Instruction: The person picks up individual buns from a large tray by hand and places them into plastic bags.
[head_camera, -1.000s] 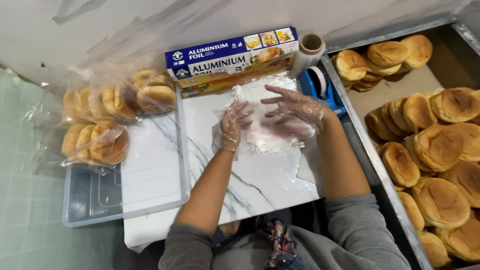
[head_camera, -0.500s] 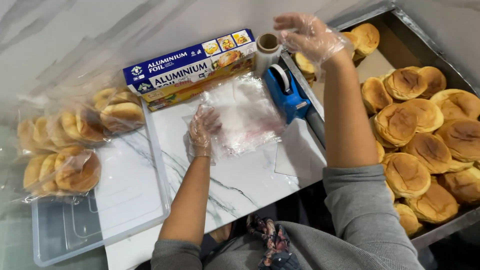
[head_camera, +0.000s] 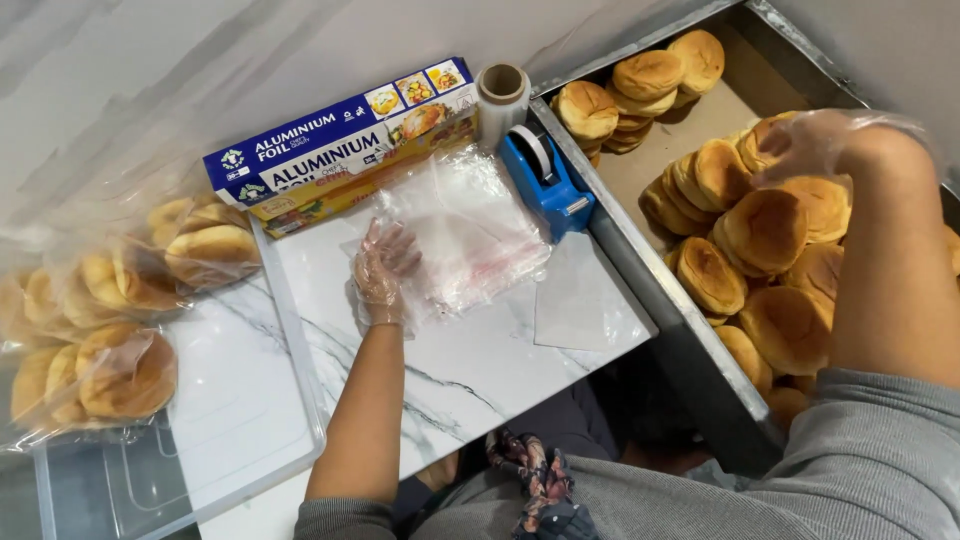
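crumpled clear plastic bags (head_camera: 465, 235) pinned flat by the gloved left hand (head_camera: 383, 272); gloved right hand (head_camera: 820, 140) laid open on round golden buns (head_camera: 765, 230), bare marble (head_camera: 470, 360) left alongside.

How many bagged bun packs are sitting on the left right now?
3 that I can make out, in the clear tray: one bag beside the foil box, one mid-left, one nearest. Others may be cut off at the frame edge.

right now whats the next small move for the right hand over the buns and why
Probably close the right hand on one of the top buns and lift it. It hovers, gloved, right above the pile in the metal tray, apparently holding nothing yet, while the left hand presses the clear plastic bags flat on the marble board.
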